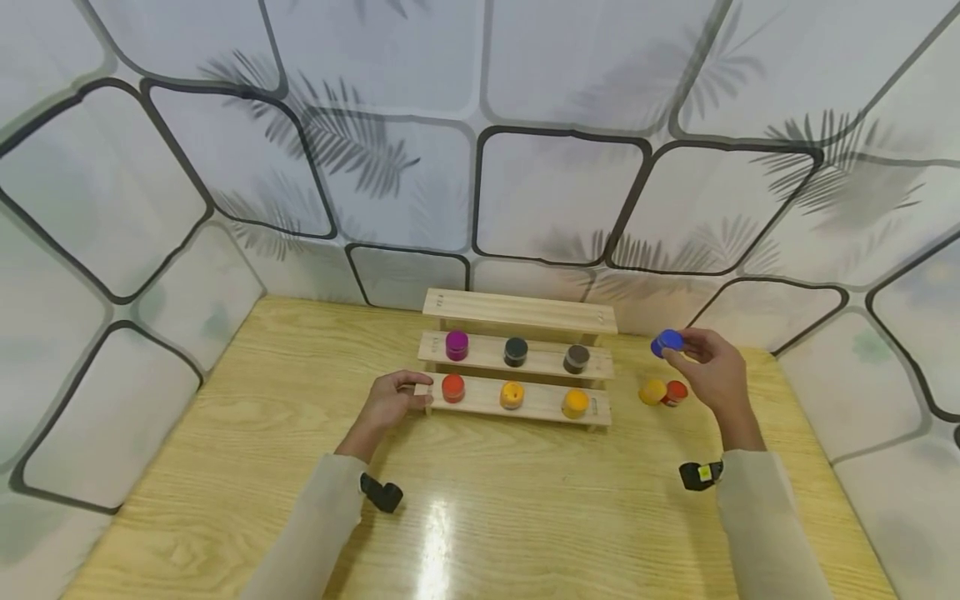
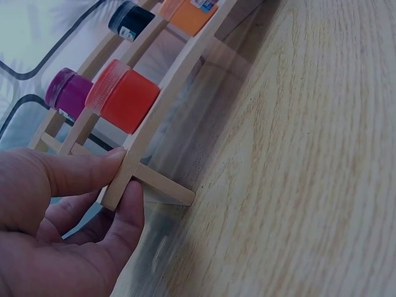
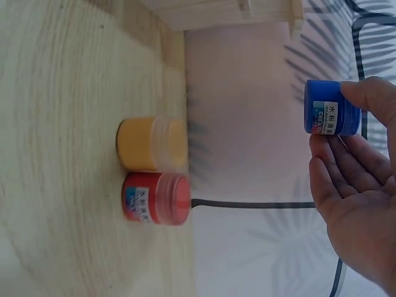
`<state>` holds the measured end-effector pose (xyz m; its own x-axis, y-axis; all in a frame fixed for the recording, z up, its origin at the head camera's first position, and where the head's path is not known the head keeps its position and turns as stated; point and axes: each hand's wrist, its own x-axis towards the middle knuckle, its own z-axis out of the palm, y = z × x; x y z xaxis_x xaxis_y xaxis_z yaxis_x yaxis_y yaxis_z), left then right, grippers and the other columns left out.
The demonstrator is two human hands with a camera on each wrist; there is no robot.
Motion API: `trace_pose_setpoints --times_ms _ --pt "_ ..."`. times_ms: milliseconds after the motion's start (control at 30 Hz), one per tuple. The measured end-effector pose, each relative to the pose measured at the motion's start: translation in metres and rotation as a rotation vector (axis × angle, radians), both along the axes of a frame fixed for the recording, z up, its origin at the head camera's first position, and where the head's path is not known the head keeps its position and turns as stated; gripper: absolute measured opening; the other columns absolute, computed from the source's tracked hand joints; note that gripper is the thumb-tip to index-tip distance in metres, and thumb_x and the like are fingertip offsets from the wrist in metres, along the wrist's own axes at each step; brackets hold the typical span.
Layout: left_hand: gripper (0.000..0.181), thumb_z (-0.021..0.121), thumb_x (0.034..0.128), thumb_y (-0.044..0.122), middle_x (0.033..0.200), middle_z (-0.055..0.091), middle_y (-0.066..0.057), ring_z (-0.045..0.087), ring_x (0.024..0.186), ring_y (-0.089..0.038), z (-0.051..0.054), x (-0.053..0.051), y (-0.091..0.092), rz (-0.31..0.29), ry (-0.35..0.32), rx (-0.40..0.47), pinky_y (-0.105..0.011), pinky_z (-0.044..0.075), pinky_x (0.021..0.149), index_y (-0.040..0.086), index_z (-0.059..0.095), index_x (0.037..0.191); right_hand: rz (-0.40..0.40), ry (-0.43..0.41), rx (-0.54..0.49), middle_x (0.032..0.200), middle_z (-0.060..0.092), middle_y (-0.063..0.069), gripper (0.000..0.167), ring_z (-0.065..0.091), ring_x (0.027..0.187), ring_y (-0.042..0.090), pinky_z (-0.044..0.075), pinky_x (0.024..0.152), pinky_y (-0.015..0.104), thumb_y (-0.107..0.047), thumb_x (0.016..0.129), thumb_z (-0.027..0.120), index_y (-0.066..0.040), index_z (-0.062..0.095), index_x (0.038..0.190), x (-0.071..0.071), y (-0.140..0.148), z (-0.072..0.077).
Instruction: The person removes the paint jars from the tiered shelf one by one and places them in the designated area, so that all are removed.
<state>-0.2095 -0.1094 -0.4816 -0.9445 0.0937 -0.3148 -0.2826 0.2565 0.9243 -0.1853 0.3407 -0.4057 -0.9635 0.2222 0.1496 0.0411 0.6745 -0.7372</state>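
My right hand (image 1: 715, 372) pinches a blue paint jar (image 3: 331, 108) between thumb and fingers, lifted above the table to the right of the wooden rack (image 1: 520, 308). With thumb and fingers my left hand (image 1: 390, 402) grips the left end of the rack's lowest tier, as the left wrist view shows. That tier bears a red jar (image 2: 127, 96), a yellow-orange jar (image 1: 512, 395) and an orange jar (image 1: 576, 403). On the middle tier stand a purple jar (image 1: 457, 345), a black jar (image 1: 515, 352) and a dark brown jar (image 1: 577, 359).
Below the raised blue jar, a yellow jar (image 3: 150, 144) and a dark red jar (image 3: 156, 198) stand side by side on the wooden table (image 1: 480, 517). A patterned wall covering (image 1: 555, 192) rises behind the rack and along both sides.
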Motion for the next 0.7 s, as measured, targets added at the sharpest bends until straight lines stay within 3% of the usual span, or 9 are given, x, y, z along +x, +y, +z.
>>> trace_pose_setpoints --times_ms 167,367,433,533,700 --pt "0.027 0.071 0.0831 0.005 0.13 0.056 -0.016 0.047 0.101 -0.019 -0.001 0.001 0.0 0.005 0.004 -0.007 -0.026 0.042 0.084 0.001 0.067 0.11 -0.025 -0.028 0.012 0.117 0.059 0.015 0.052 0.046 0.085 -0.018 0.039 0.075 0.001 -0.033 0.088 0.066 0.002 0.056 0.124 0.004 0.01 -0.007" --pt "0.028 0.071 0.082 0.004 0.123 0.057 -0.015 0.043 0.084 -0.016 -0.004 0.001 0.0 0.007 0.009 -0.001 -0.024 0.04 0.072 0.0 0.067 0.109 -0.068 -0.037 -0.037 0.097 0.055 -0.017 0.053 0.046 0.081 -0.02 0.04 0.072 0.0 -0.032 0.087 0.067 0.004 0.055 0.125 0.008 0.024 -0.013" --pt "0.028 0.071 0.0815 0.004 0.122 0.058 -0.015 0.042 0.083 -0.015 -0.004 0.0 0.0 0.013 0.007 0.001 -0.024 0.04 0.071 0.001 0.067 0.108 -0.075 -0.049 -0.049 0.095 0.051 -0.021 0.055 0.046 0.079 -0.02 0.04 0.07 0.001 -0.031 0.088 0.067 0.005 0.053 0.126 0.009 0.028 -0.014" --pt "0.027 0.071 0.0811 0.003 0.124 0.058 -0.015 0.045 0.089 -0.017 -0.004 0.0 0.0 0.018 0.006 0.0 -0.023 0.041 0.074 0.001 0.067 0.108 -0.087 -0.076 -0.051 0.098 0.054 -0.014 0.057 0.046 0.078 -0.019 0.041 0.069 0.002 -0.033 0.088 0.067 0.006 0.052 0.128 0.011 0.032 -0.018" --pt "0.027 0.071 0.0826 0.004 0.134 0.054 -0.015 0.047 0.102 -0.021 -0.003 -0.001 0.001 0.007 0.003 -0.008 -0.026 0.042 0.082 0.002 0.067 0.11 -0.121 -0.121 -0.028 0.111 0.06 0.012 0.059 0.044 0.076 -0.017 0.04 0.066 0.004 -0.035 0.088 0.066 0.005 0.052 0.128 0.013 0.036 -0.025"
